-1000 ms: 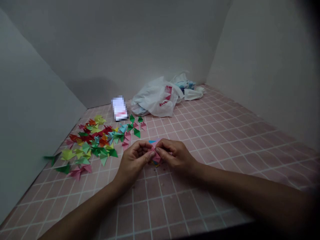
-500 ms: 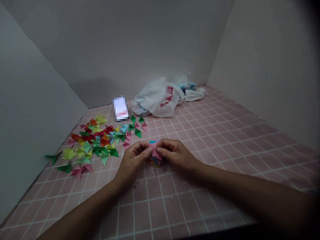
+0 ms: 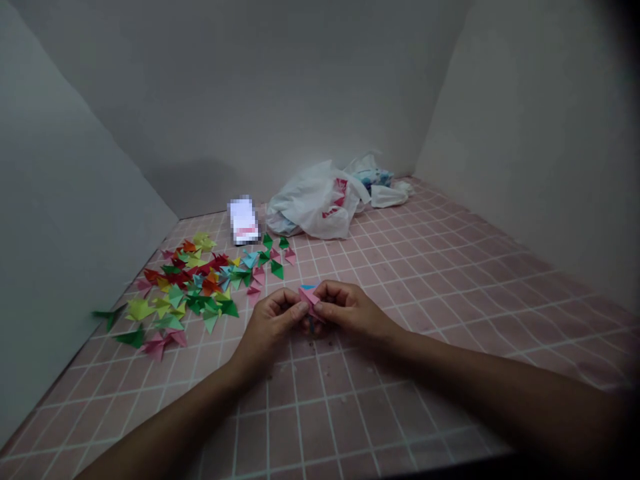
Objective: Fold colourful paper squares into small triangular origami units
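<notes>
Between my two hands is a small piece of folded pink paper (image 3: 309, 297), held above the tiled surface. My left hand (image 3: 277, 319) pinches its left side between thumb and fingers. From the other side, my right hand (image 3: 349, 308) grips it the same way, thumb in front. A scrap of blue paper (image 3: 308, 287) shows just behind the pink fold; how it lies there is hard to make out. To the left spreads a pile of folded paper birds (image 3: 200, 283) in red, green, yellow, pink and blue.
A phone with a lit, blurred screen (image 3: 244, 220) stands at the back left. Beside it lies a crumpled white plastic bag (image 3: 320, 200), and a smaller bag with blue print (image 3: 375, 179) rests farther back. Walls enclose the pink tiled surface (image 3: 440, 280).
The pink paper has turned between my fingers and now appears as a narrower, slanted fold. My fingertips have drawn slightly closer together. The paper birds have stayed put.
</notes>
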{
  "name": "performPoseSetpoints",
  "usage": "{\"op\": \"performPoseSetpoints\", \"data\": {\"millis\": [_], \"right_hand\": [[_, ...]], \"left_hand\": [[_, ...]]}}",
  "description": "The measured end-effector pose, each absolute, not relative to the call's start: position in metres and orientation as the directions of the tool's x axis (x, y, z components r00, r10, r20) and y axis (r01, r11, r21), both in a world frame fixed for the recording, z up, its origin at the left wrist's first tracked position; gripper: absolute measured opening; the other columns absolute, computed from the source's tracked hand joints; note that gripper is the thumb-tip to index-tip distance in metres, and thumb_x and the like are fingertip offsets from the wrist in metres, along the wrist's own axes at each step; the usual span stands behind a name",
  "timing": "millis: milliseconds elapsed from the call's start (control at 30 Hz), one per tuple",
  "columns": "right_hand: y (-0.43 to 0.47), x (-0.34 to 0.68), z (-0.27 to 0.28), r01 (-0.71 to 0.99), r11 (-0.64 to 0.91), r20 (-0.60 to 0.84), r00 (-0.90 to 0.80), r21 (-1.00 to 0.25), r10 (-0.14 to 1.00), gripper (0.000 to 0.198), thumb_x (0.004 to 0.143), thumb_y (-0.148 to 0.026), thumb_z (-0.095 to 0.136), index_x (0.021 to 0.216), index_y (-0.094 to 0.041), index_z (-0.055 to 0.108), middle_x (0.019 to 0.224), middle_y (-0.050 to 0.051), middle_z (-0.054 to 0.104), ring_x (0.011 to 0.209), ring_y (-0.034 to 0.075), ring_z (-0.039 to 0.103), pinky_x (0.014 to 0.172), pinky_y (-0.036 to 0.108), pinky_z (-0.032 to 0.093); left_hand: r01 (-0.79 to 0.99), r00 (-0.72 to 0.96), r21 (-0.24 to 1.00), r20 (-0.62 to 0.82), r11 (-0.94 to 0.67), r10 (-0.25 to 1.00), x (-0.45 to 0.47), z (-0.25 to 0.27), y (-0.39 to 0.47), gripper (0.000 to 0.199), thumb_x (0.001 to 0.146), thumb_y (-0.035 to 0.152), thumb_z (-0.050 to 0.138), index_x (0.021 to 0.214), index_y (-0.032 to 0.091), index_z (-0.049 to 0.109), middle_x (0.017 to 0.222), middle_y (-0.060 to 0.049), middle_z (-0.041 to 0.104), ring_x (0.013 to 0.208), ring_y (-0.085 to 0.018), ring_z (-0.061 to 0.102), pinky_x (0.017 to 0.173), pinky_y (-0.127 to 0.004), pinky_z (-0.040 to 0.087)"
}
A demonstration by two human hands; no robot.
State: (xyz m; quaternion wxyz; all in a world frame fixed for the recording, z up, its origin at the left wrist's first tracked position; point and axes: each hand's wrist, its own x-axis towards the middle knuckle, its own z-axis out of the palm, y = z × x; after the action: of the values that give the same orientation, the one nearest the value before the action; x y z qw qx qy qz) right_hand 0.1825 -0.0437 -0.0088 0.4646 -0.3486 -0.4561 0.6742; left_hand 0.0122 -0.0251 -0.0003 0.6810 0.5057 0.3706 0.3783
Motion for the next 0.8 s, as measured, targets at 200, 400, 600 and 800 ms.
{"op": "performPoseSetpoints", "data": {"millis": [200,400,600,800], "right_hand": [[-0.045,0.182,-0.008,-0.345,-0.138,-0.022,-0.318,-0.929,0.948,0.027,0.081,-0.038,0.071,0.078,-0.016,0.056,0.067,0.001,0.065,0.058,0.010,0.058,0.056,0.023,0.045],[-0.045,0.184,-0.007,-0.344,-0.177,-0.054,-0.339,-0.922,0.939,0.027,0.080,-0.039,0.071,0.080,-0.015,0.058,0.067,0.001,0.065,0.054,0.010,0.059,0.055,0.023,0.046],[-0.046,0.183,-0.005,-0.352,-0.200,-0.059,-0.374,-0.914,0.926,0.024,0.081,-0.036,0.070,0.082,-0.016,0.057,0.070,0.001,0.065,0.052,0.009,0.058,0.052,0.023,0.045],[-0.047,0.181,-0.002,-0.297,-0.095,0.005,-0.318,-0.950,0.948,0.023,0.082,-0.035,0.068,0.085,-0.017,0.053,0.069,-0.001,0.064,0.054,0.009,0.056,0.053,0.022,0.045]], "left_hand": [[-0.143,0.448,0.973,-0.099,0.180,0.889,0.012,-0.001,-0.026,0.021,0.080,0.032,0.074,0.082,0.014,0.063,0.068,-0.002,0.067,0.062,-0.012,0.061,0.063,-0.025,0.050],[-0.180,0.433,0.979,-0.008,0.095,0.901,0.012,0.002,-0.025,0.024,0.084,0.032,0.069,0.101,0.015,0.066,0.071,-0.001,0.066,0.062,-0.011,0.059,0.060,-0.022,0.050],[-0.141,0.445,0.987,-0.008,0.078,0.895,0.010,0.006,-0.026,0.019,0.084,0.030,0.069,0.096,0.015,0.069,0.076,-0.003,0.068,0.063,-0.013,0.061,0.063,-0.025,0.052],[-0.119,0.414,0.992,0.020,0.032,0.910,0.011,0.010,-0.028,0.018,0.083,0.029,0.070,0.093,0.014,0.071,0.075,-0.002,0.068,0.064,-0.012,0.061,0.062,-0.022,0.051]]}}
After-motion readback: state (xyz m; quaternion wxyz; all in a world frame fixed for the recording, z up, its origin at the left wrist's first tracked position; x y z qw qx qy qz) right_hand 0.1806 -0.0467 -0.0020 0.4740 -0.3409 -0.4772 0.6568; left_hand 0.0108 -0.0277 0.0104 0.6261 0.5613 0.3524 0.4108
